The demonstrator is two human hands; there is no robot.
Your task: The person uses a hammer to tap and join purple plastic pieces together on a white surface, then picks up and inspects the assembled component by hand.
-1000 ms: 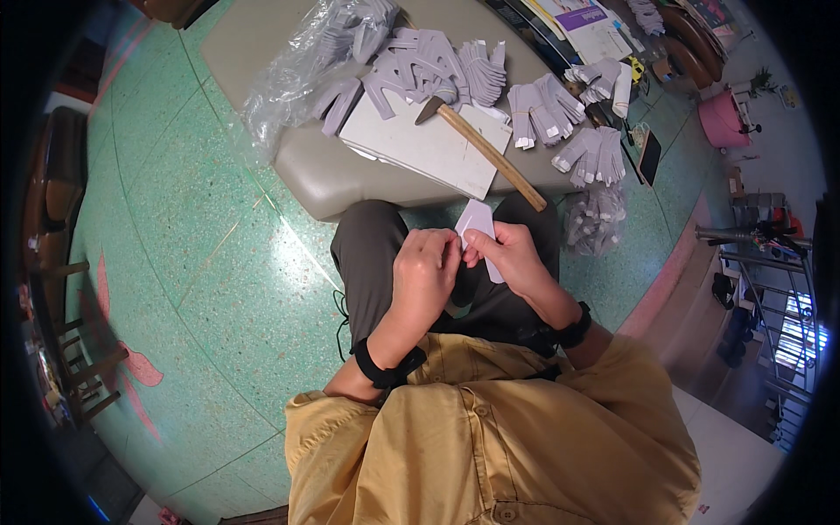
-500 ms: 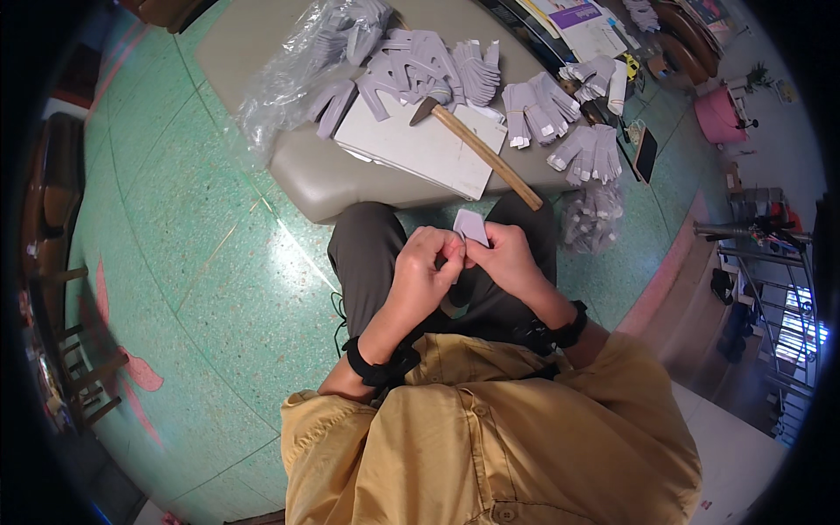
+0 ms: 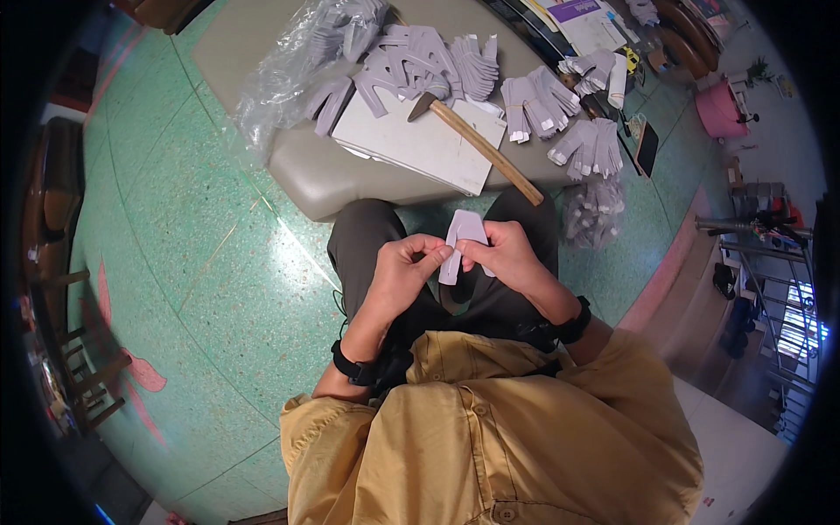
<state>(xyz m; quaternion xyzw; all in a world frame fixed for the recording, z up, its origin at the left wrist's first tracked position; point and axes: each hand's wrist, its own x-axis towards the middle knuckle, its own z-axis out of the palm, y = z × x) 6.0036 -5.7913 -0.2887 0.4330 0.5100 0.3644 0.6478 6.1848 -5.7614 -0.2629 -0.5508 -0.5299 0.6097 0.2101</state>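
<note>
Over my lap, a lavender V-shaped strap piece (image 3: 468, 225) is held between both hands. The fingertips of my left hand (image 3: 402, 269) pinch its left leg near the middle. My right hand (image 3: 511, 257) grips the other leg between thumb and fingers. Beyond my knees, a hammer (image 3: 486, 152) with a wooden handle rests across a white board (image 3: 385, 144), its handle end overhanging toward my right knee. Similar loose lavender pieces (image 3: 409, 59) are heaped behind the board. Several bundles (image 3: 530, 103) of them lie to its right.
A padded beige bench (image 3: 302, 179) carries all this. A clear plastic bag (image 3: 276, 87) with more pieces lies at its left, another bag (image 3: 595, 214) beside its right edge. A dark phone-like slab (image 3: 647, 149) is at the right. Green speckled floor (image 3: 201, 262) spreads to the left.
My left hand has shifted slightly left and its fingers have loosened from a tight curl into a pinch. Both legs of the strap piece now show, pointing toward me.
</note>
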